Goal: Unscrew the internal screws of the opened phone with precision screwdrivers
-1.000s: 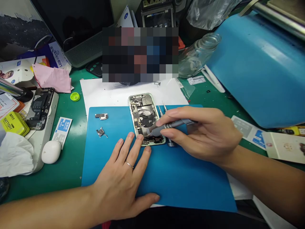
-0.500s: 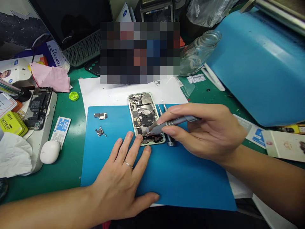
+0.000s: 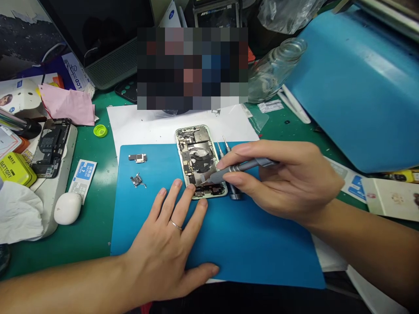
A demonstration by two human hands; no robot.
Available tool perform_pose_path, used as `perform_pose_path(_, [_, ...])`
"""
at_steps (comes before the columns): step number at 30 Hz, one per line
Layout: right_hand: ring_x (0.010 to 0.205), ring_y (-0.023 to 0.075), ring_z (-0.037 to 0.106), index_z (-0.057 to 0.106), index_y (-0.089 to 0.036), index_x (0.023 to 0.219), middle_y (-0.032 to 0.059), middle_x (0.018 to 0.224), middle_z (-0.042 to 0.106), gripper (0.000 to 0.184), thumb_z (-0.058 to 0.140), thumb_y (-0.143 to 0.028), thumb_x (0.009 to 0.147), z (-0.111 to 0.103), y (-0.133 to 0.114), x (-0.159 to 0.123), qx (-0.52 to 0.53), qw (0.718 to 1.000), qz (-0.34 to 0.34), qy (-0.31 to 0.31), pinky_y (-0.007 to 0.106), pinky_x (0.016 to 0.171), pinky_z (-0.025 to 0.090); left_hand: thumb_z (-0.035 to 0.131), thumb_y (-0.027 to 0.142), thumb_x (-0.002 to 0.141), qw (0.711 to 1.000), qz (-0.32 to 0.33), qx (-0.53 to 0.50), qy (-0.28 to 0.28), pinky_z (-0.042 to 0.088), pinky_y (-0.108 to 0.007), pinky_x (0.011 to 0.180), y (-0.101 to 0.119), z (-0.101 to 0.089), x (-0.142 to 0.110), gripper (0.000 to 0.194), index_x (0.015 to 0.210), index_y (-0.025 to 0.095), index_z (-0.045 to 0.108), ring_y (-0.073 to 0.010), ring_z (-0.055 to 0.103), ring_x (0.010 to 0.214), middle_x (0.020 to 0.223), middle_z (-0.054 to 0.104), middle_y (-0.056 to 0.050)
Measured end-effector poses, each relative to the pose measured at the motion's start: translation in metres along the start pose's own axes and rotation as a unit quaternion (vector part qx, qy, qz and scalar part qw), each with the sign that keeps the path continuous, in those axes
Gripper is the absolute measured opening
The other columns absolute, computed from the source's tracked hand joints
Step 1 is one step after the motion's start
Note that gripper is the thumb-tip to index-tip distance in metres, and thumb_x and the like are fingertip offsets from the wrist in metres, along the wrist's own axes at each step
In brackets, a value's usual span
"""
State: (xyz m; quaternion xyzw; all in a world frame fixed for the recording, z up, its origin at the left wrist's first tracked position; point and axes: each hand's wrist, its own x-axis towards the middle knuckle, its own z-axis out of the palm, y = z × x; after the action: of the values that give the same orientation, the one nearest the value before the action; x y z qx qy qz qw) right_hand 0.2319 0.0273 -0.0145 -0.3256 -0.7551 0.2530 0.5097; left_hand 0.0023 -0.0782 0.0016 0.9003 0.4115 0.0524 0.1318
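Subject item: an uncovered phone (image 3: 202, 162), internals facing up, lying across the far edge of a blue mat (image 3: 262, 248), its far end over white paper (image 3: 140, 124). All positions below are taken from the phone.

At its near end, the right hand (image 3: 284, 183) pinches a slim grey tool (image 3: 215, 177) between thumb and forefinger, the tip angled down and leftward into the interior. The view is too small to settle whether the tip touches a component or hovers just above it.

At its near-left corner, the left hand (image 3: 163, 237) is spread flat, middle fingertip at the side edge and forefinger at the near edge. This brace is judged sound; pressure should stay on the frame, not on the board. That middle fingertip sits close to the tool tip, so a slip leftward could catch it. Light force and short strokes are advised.

Just right of the phone, beneath the right hand, lie further tools (image 3: 235, 192); the knuckles should clear them. Left of the phone, well apart, rest a flat metal part (image 3: 138, 158) and a smaller bracket-like part (image 3: 138, 180); sleeve and wrist should avoid both. Beyond the mat is the green bench (image 3: 94, 244).
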Motion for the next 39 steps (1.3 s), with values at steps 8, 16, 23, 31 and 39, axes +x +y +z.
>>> perform_pose_path(8, [0.075,0.0185,0.079,0.068,-0.026,0.120,0.0022,0.093,0.081,0.037,0.079,-0.020,0.086,-0.001,-0.002,0.005,-0.009,1.000,-0.017,-0.018,0.030,0.074,0.070,0.056,0.070,0.093,1.000,0.010,0.012,-0.010,0.011,-0.062,0.123,-0.002,-0.003,0.001,0.096,0.162,0.010,0.026,-0.0448,0.001,0.158,0.171,0.016,-0.016])
perform_pose_path(16, [0.075,0.0184,0.078,0.068,-0.024,0.116,0.0035,0.090,0.081,0.031,0.079,-0.024,0.087,-0.001,-0.004,0.006,-0.024,0.999,0.004,-0.021,0.030,0.074,0.069,0.053,0.069,0.095,0.999,0.022,0.018,-0.027,0.001,-0.061,0.124,-0.003,-0.005,0.002,0.091,0.163,0.014,0.027,-0.0433,-0.001,0.158,0.171,0.020,-0.008])
perform_pose_path(23, [0.077,0.0169,0.078,0.067,-0.026,0.121,0.0026,0.092,0.080,0.037,0.078,-0.019,0.086,0.000,-0.003,0.005,-0.019,1.000,-0.007,-0.020,0.028,0.074,0.067,0.053,0.069,0.095,0.999,0.020,0.016,-0.023,0.007,-0.063,0.125,-0.003,-0.004,0.001,0.090,0.163,0.015,0.028,-0.0434,0.001,0.158,0.171,0.022,-0.009])
perform_pose_path(31, [0.076,0.0173,0.077,0.065,-0.027,0.125,0.0015,0.093,0.080,0.043,0.078,-0.017,0.086,0.001,0.000,0.005,-0.026,0.999,-0.032,-0.018,0.029,0.074,0.067,0.056,0.069,0.094,0.999,0.017,0.010,-0.032,0.017,-0.068,0.122,-0.002,-0.005,0.002,0.091,0.163,0.015,0.028,-0.0451,0.003,0.158,0.171,0.022,-0.010])
perform_pose_path(39, [0.074,0.0176,0.076,0.061,-0.030,0.132,0.0008,0.093,0.078,0.051,0.077,-0.015,0.086,0.003,0.002,0.007,-0.016,0.998,-0.067,-0.004,0.031,0.069,0.067,0.065,0.056,0.094,0.998,0.038,-0.051,0.000,0.027,-0.065,0.121,-0.003,-0.011,0.002,0.085,0.158,0.012,0.031,-0.0452,0.011,0.156,0.165,0.029,-0.019])
